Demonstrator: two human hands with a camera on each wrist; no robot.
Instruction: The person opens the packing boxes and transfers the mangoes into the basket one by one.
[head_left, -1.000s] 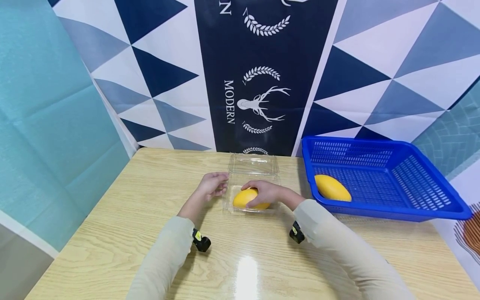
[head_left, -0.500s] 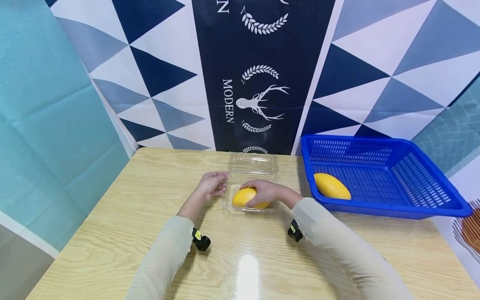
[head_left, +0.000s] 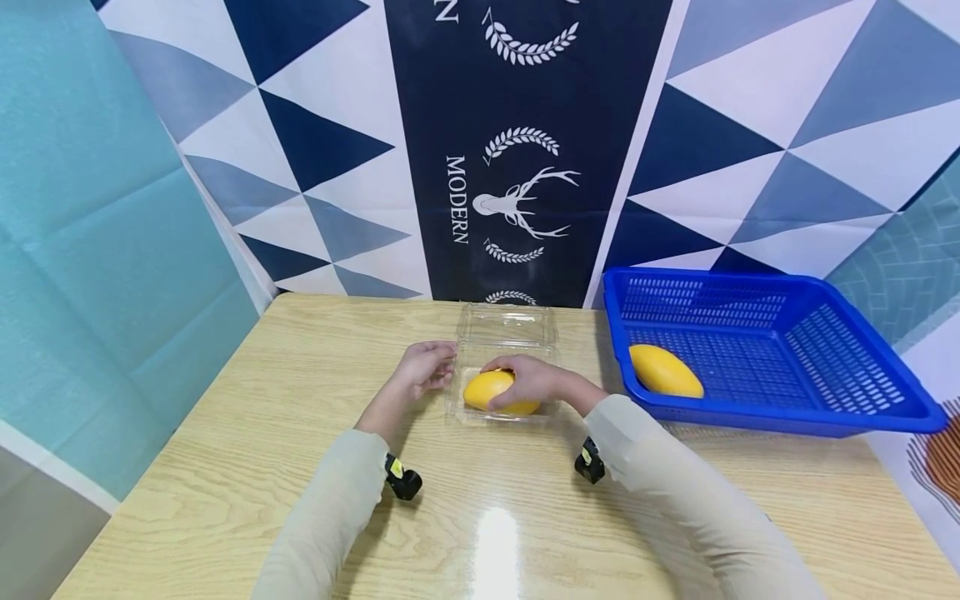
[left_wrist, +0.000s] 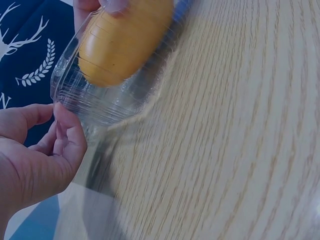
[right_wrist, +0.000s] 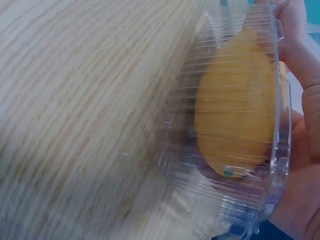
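Observation:
A yellow mango [head_left: 485, 388] lies in the base of a clear plastic clamshell container [head_left: 498, 355], whose lid [head_left: 507, 326] stands folded back toward the wall. My right hand [head_left: 531, 382] reaches in from the right, gripping the mango from above with thumb and fingers. At the container's left edge, my left hand [head_left: 426, 368] pinches the rim between thumb and index finger, as the left wrist view shows. Through the ribbed side wall [right_wrist: 175, 132] in the right wrist view, the mango [right_wrist: 235, 107] sits close behind the plastic. The fingers partly cover its top.
A blue plastic basket [head_left: 795, 421] stands on the right of the wooden table [head_left: 262, 467], with a second mango [head_left: 664, 371] at its near left corner. A patterned cloth [head_left: 341, 142] covers the wall directly behind the container.

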